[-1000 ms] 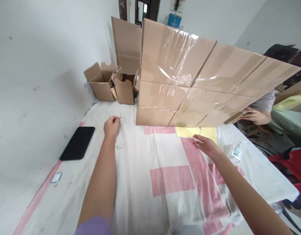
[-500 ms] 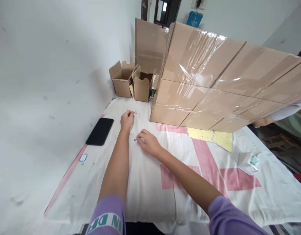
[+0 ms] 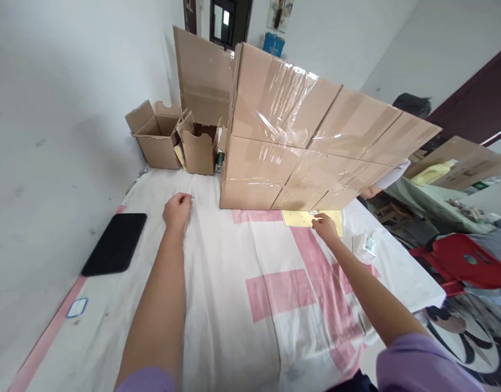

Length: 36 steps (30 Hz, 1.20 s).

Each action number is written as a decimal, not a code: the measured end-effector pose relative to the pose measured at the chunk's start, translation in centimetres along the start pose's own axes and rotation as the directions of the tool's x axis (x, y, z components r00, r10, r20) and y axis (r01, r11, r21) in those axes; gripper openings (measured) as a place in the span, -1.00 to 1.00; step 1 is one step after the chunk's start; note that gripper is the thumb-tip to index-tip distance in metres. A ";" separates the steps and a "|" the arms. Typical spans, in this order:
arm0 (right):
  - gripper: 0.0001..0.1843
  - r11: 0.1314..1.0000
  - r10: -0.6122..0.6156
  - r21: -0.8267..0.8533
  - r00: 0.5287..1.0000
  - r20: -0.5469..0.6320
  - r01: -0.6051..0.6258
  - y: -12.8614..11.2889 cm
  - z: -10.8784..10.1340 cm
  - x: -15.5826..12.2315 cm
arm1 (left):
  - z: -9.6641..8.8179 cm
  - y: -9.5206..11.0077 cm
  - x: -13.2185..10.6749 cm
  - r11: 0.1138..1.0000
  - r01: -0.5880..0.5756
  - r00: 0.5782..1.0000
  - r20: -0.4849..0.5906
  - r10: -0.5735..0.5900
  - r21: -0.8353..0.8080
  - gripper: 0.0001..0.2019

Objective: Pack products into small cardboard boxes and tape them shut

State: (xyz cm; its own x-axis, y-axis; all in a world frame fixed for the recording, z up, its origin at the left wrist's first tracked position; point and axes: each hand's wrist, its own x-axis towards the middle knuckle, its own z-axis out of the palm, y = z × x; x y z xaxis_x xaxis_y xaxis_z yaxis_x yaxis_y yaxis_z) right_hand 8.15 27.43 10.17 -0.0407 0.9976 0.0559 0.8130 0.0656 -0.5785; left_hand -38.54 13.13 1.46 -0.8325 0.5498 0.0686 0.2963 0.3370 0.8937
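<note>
My left hand (image 3: 177, 210) rests on the white and pink cloth (image 3: 242, 283), fingers curled in a pinch on a tiny thing I cannot make out. My right hand (image 3: 326, 227) reaches to the right and sits on the yellow dotted sheet (image 3: 301, 218), fingers pinched at its edge. The sheet lies at the foot of a tall cardboard wall (image 3: 307, 141) covered in clear tape.
A black phone (image 3: 115, 250) lies at the left by the wall. Two small open cardboard boxes (image 3: 172, 144) stand at the back. A small packet (image 3: 366, 246) lies right of the sheet. Another person (image 3: 391, 177) sits behind the cardboard. A red chair (image 3: 462, 261) is at the right.
My right hand left the spot near my left hand and moved right to the yellow sheet. My left hand stayed in place, still pinched. The view swung rightwards.
</note>
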 end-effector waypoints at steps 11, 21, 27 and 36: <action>-0.61 0.712 -0.687 0.414 0.682 0.250 0.566 -15.6 14.5 -10.9 | -0.6 0.2 -0.5 0.940 -0.031 0.997 -0.071 0.007 -0.341 -0.72; -0.28 0.648 -0.534 0.722 0.821 0.202 0.244 -40.1 32.5 -2.7 | -2.8 -1.9 3.0 0.927 -0.032 0.972 -0.226 -0.057 -0.373 -0.73; -0.21 0.605 -0.443 0.722 0.895 -0.044 0.335 -42.5 35.2 3.5 | -1.5 -1.7 2.7 0.931 0.003 0.983 -0.172 -0.071 -0.366 -0.77; -0.06 0.552 -0.642 0.746 0.761 0.095 0.373 -38.5 39.2 4.1 | -5.0 -0.7 1.9 0.970 -0.240 0.746 -0.644 0.168 -0.026 -0.73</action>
State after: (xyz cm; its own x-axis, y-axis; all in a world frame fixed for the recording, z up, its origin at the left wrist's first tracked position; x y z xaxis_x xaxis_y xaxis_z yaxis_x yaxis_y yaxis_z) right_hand -46.11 29.85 0.80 -0.6082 0.7187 0.3370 0.0000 0.4246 -0.9054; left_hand -42.70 10.15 3.22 -0.8732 -0.0254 0.4866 0.4754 0.1752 0.8622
